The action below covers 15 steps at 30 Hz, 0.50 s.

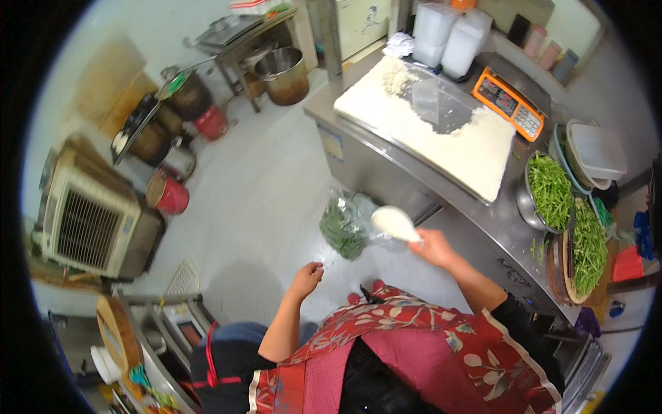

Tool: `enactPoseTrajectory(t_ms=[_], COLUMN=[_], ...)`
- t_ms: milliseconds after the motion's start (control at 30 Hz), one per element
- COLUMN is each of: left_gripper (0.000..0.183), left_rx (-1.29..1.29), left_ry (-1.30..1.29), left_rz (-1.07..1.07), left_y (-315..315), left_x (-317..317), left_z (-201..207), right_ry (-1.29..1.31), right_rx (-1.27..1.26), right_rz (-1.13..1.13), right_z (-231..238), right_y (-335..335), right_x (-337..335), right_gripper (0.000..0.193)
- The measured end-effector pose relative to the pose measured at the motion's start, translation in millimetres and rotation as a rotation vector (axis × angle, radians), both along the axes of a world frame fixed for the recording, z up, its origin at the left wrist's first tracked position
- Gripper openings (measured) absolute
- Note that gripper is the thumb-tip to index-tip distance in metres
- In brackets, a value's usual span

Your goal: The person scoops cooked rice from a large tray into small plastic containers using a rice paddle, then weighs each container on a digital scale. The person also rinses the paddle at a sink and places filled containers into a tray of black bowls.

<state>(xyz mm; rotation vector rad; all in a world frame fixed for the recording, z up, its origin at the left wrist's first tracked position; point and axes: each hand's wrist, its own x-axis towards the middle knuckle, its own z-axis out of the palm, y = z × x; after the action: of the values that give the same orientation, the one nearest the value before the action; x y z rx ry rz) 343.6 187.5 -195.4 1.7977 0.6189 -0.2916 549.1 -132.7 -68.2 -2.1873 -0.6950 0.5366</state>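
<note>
My right hand (pixel 433 248) grips the narrow end of a white, teardrop-shaped thing (pixel 394 223), held out over the floor beside the steel counter. Whether it is a filled bag or a scoop, I cannot tell. Lower and to the left, my left hand (pixel 307 280) hangs in front of me with its fingers curled, and nothing shows in it. Below the white thing, a clear plastic bag with dark green leaves (pixel 342 226) rests on the floor. On the counter, white rice-like grains (pixel 441 155) cover much of a wide metal tray, with a bare patch near its middle.
An orange scale (pixel 509 103) stands behind the tray, near white plastic jugs (pixel 455 41). Cut greens fill a steel bowl (pixel 529 200) and a basket (pixel 569 276) at right. Across the floor are an air cooler (pixel 89 221), red buckets (pixel 167 193) and a large pot (pixel 283 77).
</note>
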Motion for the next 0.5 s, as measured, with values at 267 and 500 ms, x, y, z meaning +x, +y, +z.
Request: enactPoseTrajectory(t_ms=[267, 500], left_gripper=[0.036, 0.036], left_rx=[-0.07, -0.147], left_ry=[0.101, 0.171], left_rz=[-0.036, 0.065], left_y=[63, 123], left_x=[71, 110], left_z=[4, 34], right_ry=[-0.259, -0.47], right_rx=[0.308, 0.039], right_rz=[-0.713, -0.777], right_z=[57, 26], right_y=[41, 85], right_x=[217, 317], right_gripper=[0.024, 0.026])
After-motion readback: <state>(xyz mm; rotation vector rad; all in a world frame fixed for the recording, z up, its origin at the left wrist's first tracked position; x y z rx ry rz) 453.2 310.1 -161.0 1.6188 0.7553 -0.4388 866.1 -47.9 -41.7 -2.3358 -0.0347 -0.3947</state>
